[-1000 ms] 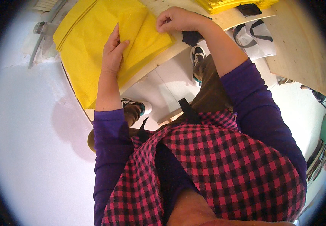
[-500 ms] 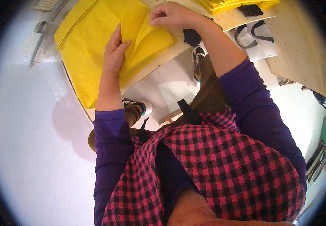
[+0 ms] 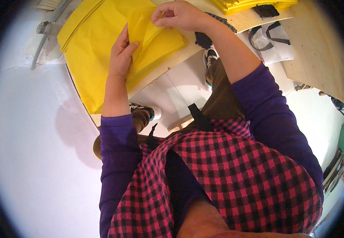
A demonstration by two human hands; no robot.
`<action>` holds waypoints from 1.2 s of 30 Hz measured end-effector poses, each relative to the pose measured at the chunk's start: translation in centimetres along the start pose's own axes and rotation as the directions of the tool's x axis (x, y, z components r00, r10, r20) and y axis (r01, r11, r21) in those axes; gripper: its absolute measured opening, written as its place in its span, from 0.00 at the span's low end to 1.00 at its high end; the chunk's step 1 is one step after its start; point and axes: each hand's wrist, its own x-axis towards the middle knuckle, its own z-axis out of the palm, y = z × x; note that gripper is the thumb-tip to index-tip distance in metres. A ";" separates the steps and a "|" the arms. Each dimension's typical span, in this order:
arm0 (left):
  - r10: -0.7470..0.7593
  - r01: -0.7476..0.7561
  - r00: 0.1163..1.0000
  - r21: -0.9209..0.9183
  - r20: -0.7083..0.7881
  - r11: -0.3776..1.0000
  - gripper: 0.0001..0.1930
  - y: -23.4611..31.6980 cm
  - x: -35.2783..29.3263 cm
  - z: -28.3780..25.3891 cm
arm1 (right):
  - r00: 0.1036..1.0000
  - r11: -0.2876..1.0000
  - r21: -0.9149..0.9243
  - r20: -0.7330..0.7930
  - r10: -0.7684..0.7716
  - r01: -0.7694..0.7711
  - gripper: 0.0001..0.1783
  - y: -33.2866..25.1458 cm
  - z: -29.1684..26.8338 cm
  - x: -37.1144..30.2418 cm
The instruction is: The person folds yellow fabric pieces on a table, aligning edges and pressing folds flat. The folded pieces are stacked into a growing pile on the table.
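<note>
Bright yellow fabric [image 3: 94, 51], thin and sheet-like, is spread over the wooden table at the upper left. My left hand [image 3: 123, 55] grips a raised fold of it between thumb and fingers. Beyond and to the right, my right hand [image 3: 176, 16] is closed in a pinch at the upper edge of that lifted yellow flap. The fingertips seem to hold the flap's edge, partly hidden by the hand itself. Beside my right wrist lies a dark, crumpled lace-like piece [image 3: 203, 39], partly covered by the forearm.
A stack of yellow fabric [image 3: 243, 4] lies at the top right, with a small black object [image 3: 266, 10] beside it. A white bag with black handles [image 3: 273, 41] sits below the table edge. A plywood panel [image 3: 321, 51] stands to the right.
My right hand has moved slightly left, and its fingertips now meet the lifted yellow flap. My left hand keeps its hold in nearly the same place.
</note>
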 end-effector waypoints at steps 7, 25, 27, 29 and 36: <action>0.005 -0.004 1.000 0.018 -0.025 1.000 0.33 -0.3 0.0 -0.1 | 0.999 0.998 0.058 -0.035 0.009 -0.007 0.13 -0.5 -0.7 -0.4; 0.009 -0.008 1.000 0.052 -0.022 0.999 0.33 -0.3 0.0 -0.1 | 0.999 0.947 0.322 0.027 -0.035 0.025 0.10 0.5 -0.3 -0.3; 0.001 0.000 1.000 0.041 -0.022 0.999 0.33 -0.4 0.1 -0.1 | 0.999 0.947 0.321 0.045 -0.017 0.002 0.11 0.4 -0.3 -0.4; -0.001 0.001 1.000 0.030 -0.019 1.000 0.33 -0.3 0.2 -0.1 | 0.999 0.939 0.343 0.050 0.000 -0.017 0.12 0.1 -0.4 -0.6; -0.011 0.011 1.000 0.028 -0.003 1.000 0.33 0.2 0.1 0.3 | 0.999 0.948 0.318 -0.040 0.010 0.003 0.10 -0.4 0.6 0.0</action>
